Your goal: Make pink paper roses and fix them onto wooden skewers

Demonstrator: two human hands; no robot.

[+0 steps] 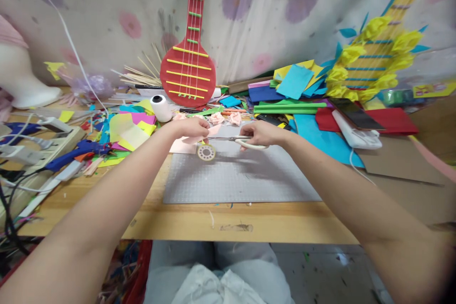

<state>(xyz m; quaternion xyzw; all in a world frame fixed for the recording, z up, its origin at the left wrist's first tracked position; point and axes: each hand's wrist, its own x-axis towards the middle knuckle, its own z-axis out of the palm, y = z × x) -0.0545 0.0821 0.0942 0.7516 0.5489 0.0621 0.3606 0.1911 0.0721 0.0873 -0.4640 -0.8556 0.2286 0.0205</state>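
Observation:
Over the grey cutting mat (213,185), my right hand (261,134) grips a pair of scissors (252,144) with pale handles, their blades pointing left. The fingers of my left hand (192,129) are closed on a light pink piece of paper (193,140) close to the blade tips. Whether the blades touch the paper I cannot make out. A round disc with a ring of holes, like a tape roll (206,152), lies just below my left hand. Pink paper flowers (234,118) sit behind both hands, and a pink sheet (181,147) lies under the left one.
A red paper lute (187,73) stands at the back; a yellow one with flowers (370,64) leans at right. On the left are a blue glue gun (80,152), a power strip (39,171) and cables. A white thread spool (161,108), coloured sheets (313,137) and a phone (356,114) surround the mat.

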